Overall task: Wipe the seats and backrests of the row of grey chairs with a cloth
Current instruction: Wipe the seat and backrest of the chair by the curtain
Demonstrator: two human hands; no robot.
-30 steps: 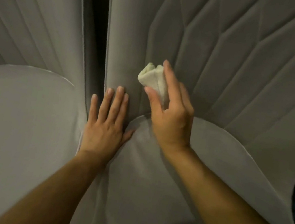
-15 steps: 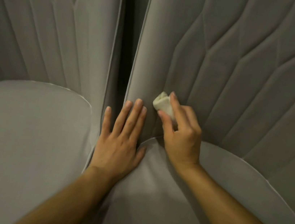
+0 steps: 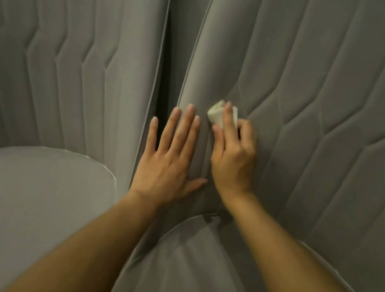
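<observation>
Two grey quilted chairs stand side by side. My right hand [image 3: 233, 156] holds a small folded white cloth [image 3: 217, 114] and presses it against the left part of the right chair's backrest [image 3: 317, 94]. My left hand [image 3: 171, 157] lies flat, fingers spread, on the left edge of that same backrest, just beside the cloth. Below my forearms is the right chair's seat [image 3: 194, 269]. The left chair shows its backrest [image 3: 70, 54] and its rounded seat [image 3: 31, 197].
A narrow dark gap [image 3: 166, 68] runs between the two backrests, just left of my left fingertips. Both chairs fill the whole view; nothing else is in sight.
The view has shifted so both hands sit higher on the backrest and further right in frame. My right hand with the cloth dipped towards the seat crease, then rose up the backrest.
</observation>
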